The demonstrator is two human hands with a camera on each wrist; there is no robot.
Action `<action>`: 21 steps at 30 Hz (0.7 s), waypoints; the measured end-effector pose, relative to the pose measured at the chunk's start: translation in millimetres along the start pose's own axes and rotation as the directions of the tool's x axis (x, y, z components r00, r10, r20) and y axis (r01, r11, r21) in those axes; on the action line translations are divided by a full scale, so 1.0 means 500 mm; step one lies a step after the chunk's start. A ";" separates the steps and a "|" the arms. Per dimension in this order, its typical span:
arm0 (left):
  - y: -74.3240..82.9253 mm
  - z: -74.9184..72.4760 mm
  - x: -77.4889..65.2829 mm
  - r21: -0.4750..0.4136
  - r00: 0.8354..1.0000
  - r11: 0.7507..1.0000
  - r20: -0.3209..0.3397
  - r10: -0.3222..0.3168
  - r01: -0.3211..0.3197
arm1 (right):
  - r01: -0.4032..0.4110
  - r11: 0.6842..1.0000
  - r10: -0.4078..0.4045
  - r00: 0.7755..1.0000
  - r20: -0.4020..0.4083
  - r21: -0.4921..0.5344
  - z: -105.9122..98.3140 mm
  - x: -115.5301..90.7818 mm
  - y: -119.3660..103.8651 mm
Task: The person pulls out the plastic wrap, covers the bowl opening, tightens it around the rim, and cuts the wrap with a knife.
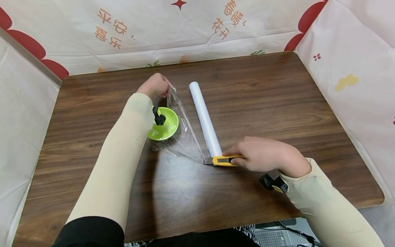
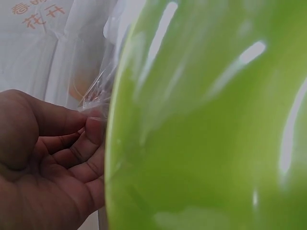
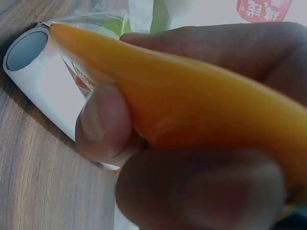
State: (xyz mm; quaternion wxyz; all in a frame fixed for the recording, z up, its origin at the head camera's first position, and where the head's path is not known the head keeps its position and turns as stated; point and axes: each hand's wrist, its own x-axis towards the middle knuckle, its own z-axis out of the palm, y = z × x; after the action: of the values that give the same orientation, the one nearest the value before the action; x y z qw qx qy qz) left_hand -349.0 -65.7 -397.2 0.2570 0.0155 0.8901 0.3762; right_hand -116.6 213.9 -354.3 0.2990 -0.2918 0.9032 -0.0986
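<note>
My left hand [image 1: 156,85] pinches a corner of clear plastic wrap [image 1: 188,139] between thumb and forefinger. The wrap stretches from there over and beside a green bowl [image 1: 168,128] to a white roll [image 1: 203,118], which lies slantwise on the table. In my right hand [image 1: 262,153] is a yellow utility knife [image 1: 224,161], its blade out at the roll's near end, by the edge of the wrap. From the right wrist view, the roll's hollow end [image 3: 28,50] shows beside the knife tip. The green bowl [image 2: 206,120] fills most of the left wrist view, with film over it.
The brown wooden table [image 1: 277,103] is bounded by white printed cloth [image 1: 172,31] at the back and sides. Below the front edge, a laptop [image 1: 271,236] and black cables are partly visible.
</note>
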 end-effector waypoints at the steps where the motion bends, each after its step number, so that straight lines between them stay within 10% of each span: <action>1: 0.001 0.000 -0.001 0.000 1.000 1.000 0.000 -0.002 0.002 | 0.002 1.000 -0.002 1.000 -0.001 -0.004 0.001 -0.001 -0.001; 21: -0.011 -0.007 -0.010 -0.030 1.000 0.999 -0.011 -0.018 0.018 | 0.032 0.999 -0.032 0.999 0.006 0.027 -0.005 -0.018 -0.009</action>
State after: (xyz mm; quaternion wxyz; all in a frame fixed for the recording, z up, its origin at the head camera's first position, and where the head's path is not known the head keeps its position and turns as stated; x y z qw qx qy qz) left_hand -345.3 -72.9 -396.7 0.2553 0.0015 0.8858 0.3874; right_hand -110.3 215.4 -346.4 0.3041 -0.3026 0.8960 -0.1146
